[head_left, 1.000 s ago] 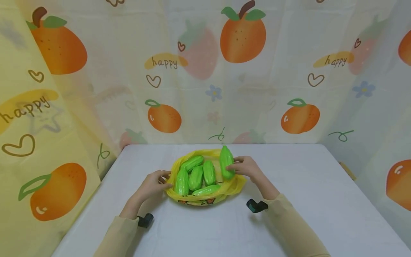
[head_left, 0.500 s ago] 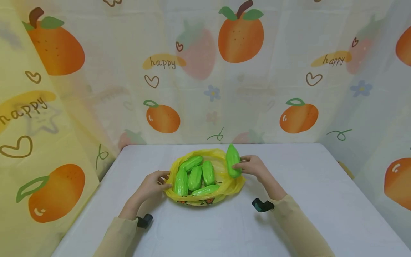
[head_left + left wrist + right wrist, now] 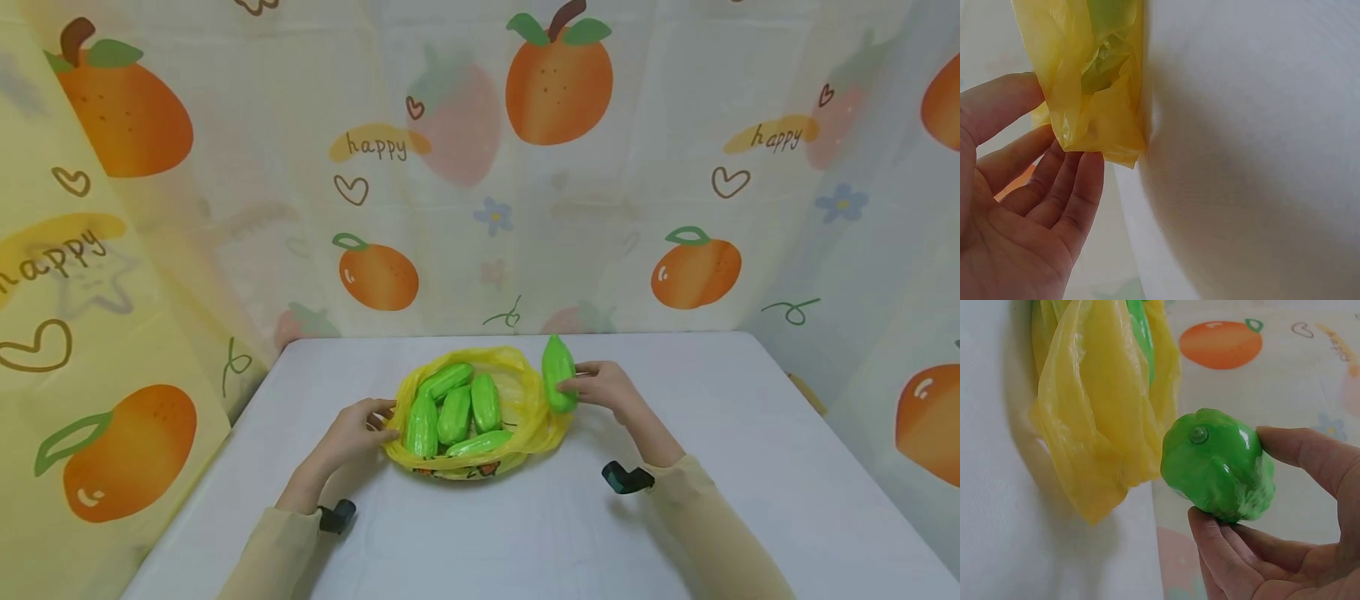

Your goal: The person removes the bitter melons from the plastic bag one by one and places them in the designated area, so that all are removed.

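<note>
A bright green ribbed gourd (image 3: 558,374), glossy and tapered at its top, stands nearly upright in my right hand (image 3: 611,387). Thumb and fingers pinch it from the side, and its knobbed end (image 3: 1199,434) faces the right wrist camera. It is just right of the yellow plastic bag (image 3: 536,433), overlapping the rim in the head view. Several similar green gourds (image 3: 455,415) lie inside the wide-mouthed bag. At the bag's left side, my left hand (image 3: 356,432) holds the edge, with thumb and fingertips (image 3: 1088,169) on the thin plastic.
The bag rests on a white-covered table (image 3: 480,542) toward its far edge. Behind stands a curtain (image 3: 600,192) printed with oranges, hearts and lettering. A small tan object (image 3: 808,394) shows past the table's right edge. Black wrist devices (image 3: 628,478) sit on both cuffs.
My right hand has carried the gourd rightward, from over the bag's right part to beside its rim. The left hand and the bag keep their place; the head view has shifted slightly.
</note>
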A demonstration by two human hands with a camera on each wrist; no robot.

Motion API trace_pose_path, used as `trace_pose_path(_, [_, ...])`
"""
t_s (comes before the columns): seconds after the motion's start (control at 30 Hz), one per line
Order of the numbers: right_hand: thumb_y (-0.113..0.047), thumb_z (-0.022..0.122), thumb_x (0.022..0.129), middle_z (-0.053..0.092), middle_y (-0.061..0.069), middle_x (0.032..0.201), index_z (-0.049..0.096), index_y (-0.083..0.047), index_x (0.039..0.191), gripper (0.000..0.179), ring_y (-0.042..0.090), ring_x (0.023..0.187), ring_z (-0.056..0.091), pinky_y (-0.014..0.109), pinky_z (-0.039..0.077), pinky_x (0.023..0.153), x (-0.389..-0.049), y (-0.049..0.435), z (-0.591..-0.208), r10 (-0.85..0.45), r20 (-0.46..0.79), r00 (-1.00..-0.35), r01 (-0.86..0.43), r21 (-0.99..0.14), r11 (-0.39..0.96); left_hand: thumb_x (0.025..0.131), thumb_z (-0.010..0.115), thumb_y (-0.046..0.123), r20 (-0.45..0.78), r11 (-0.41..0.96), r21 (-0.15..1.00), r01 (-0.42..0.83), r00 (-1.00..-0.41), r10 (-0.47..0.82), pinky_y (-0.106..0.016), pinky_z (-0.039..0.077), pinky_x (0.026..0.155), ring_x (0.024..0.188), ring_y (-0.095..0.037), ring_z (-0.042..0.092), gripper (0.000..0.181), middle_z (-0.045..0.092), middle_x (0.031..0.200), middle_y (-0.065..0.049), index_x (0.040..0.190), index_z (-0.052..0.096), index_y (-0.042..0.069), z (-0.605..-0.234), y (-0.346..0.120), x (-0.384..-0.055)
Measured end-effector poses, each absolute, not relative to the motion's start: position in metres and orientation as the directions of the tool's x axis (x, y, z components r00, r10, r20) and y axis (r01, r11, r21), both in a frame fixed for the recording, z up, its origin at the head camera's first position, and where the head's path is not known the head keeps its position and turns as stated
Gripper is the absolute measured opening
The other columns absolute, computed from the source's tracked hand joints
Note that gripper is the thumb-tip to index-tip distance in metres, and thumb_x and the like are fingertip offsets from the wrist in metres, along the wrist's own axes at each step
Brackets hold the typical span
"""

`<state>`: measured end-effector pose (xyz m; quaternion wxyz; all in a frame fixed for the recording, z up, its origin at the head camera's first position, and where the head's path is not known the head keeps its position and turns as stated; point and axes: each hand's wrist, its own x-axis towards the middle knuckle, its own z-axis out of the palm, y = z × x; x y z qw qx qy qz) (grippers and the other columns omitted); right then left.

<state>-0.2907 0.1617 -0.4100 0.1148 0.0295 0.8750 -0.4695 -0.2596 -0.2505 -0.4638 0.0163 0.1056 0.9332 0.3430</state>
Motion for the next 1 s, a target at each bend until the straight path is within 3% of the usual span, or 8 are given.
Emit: trace_pose_path(1.0, [-0.035, 0.071, 0.082, 0.048, 0.028, 0.135, 0.042, 0.009, 0.137, 0.076, 0.032, 0.109, 0.06, 0.037, 0.051, 0.09, -0.29, 0.204, -0.416, -0.014, -0.251, -0.968, 0.202, -0.808, 0.554, 0.08, 0.075, 0.019, 0.039, 0.737, 0.649, 0.19, -0.975, 0.218, -0.031, 0.05, 0.073, 0.09, -0.021, 0.06, 0.054, 0.064, 0.109, -0.012, 0.127, 0.057, 0.001, -0.461, -0.251, -0.259])
